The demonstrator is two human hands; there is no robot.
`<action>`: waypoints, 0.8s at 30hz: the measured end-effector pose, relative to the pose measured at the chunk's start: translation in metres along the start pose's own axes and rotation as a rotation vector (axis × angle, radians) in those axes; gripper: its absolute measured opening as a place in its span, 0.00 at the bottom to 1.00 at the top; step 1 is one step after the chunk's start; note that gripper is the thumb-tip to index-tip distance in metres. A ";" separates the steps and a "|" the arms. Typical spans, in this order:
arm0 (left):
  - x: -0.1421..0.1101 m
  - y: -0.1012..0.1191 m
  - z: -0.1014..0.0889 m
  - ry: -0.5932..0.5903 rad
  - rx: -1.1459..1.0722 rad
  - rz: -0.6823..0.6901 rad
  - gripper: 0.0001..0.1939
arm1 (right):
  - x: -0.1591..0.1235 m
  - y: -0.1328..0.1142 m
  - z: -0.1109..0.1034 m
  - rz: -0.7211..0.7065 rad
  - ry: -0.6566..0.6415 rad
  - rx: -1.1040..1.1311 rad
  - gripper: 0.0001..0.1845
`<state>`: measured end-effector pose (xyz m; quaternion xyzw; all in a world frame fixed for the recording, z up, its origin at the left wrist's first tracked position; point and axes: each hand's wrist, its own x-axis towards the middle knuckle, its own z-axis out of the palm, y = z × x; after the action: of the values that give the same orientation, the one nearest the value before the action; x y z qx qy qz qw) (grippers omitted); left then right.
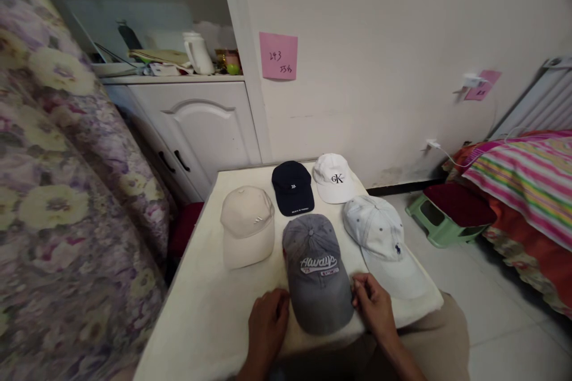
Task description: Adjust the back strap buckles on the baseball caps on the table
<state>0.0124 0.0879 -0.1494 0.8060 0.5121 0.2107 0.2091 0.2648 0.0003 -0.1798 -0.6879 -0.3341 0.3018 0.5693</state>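
Note:
A faded grey baseball cap (319,303) with "Always" lettering lies on the table, its brim towards me. At the left edge of its brim is my left hand (268,321), fingers curled closed against the side. My right hand (374,303) pinches at the brim's right edge with thumb and forefinger; its fingertips are partly hidden. Around it lie a beige cap (248,226) to the left, a navy cap (292,186) and a white cap (333,177) with black letters behind, and a pale washed-denim cap (379,232) to the right.
The caps rest on a cream-covered table (210,303) against the wall. A floral curtain (67,190) hangs close on the left, by a white cabinet (201,125). On the right are a green stool (447,214) with a red top and a striped bed (531,178).

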 end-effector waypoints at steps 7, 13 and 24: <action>-0.008 0.001 0.001 0.015 -0.058 0.005 0.12 | -0.008 -0.001 0.001 0.036 -0.022 0.091 0.21; -0.011 0.013 -0.018 -0.042 -0.303 -0.108 0.13 | -0.014 -0.009 0.001 0.078 -0.071 0.192 0.24; 0.032 0.104 -0.086 0.175 -0.505 0.029 0.28 | 0.010 -0.137 0.023 -0.416 -0.061 0.027 0.37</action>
<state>0.0542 0.0873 -0.0173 0.7143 0.4479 0.4036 0.3552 0.2364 0.0399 -0.0489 -0.5868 -0.4819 0.2028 0.6183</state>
